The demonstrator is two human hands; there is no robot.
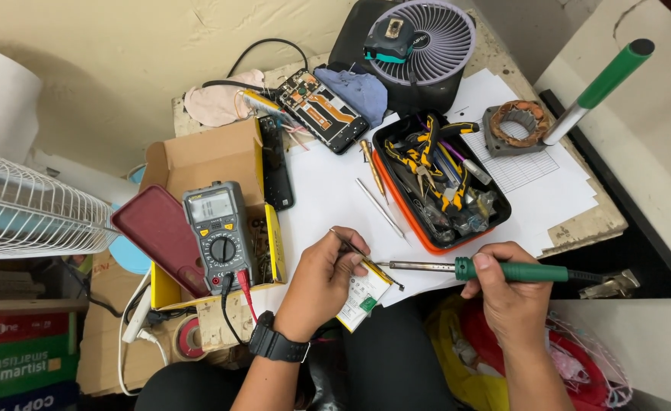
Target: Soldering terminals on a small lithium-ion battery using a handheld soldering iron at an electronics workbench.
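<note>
1. My left hand (322, 278) pinches a thin wire (348, 243) against the flat white battery pack (364, 293), steadying it at the table edge.
2. My right hand (509, 285) wraps closed around the green-handled soldering iron (457, 268), tip toward the pack.
3. Beyond lie the grey multimeter (217, 234) and the orange tool tray (440, 183).

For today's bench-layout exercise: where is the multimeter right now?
In the head view the multimeter lies left of centre on the open cardboard box, beside a dark red case, just left of the left hand.

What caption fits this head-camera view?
Left hand holds a phone battery; right hand holds a green soldering iron.
</note>
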